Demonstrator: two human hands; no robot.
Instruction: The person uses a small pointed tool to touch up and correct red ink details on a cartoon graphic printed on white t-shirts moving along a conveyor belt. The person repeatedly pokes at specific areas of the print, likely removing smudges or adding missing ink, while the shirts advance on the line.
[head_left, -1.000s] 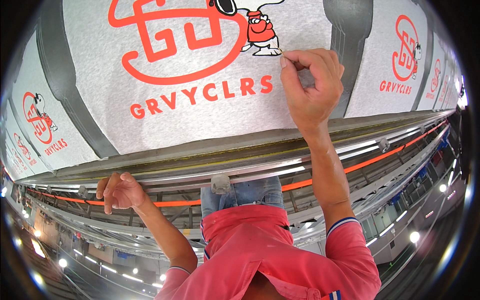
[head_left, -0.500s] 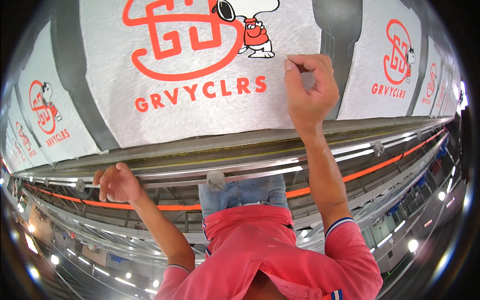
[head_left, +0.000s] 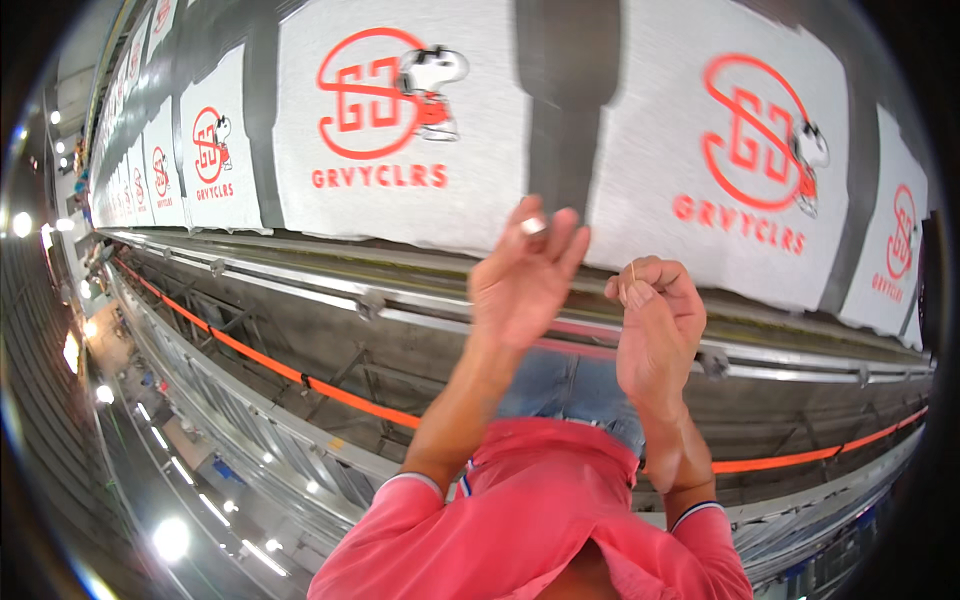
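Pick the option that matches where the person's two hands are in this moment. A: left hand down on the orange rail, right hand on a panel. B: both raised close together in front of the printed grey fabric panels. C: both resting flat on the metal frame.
B: the left hand and right hand are both up, side by side, before the grey printed panels, each pinching something small.

Person wears a coral-pink short-sleeved polo shirt [head_left: 560, 520]; each sleeve cuff [head_left: 700, 512] has a thin white-and-dark striped trim. Blue denim jeans [head_left: 565, 385] show below the shirt hem. Forearms and both hands bare: no gloves or watch visible, left hand [head_left: 525, 275], right hand [head_left: 655, 325].
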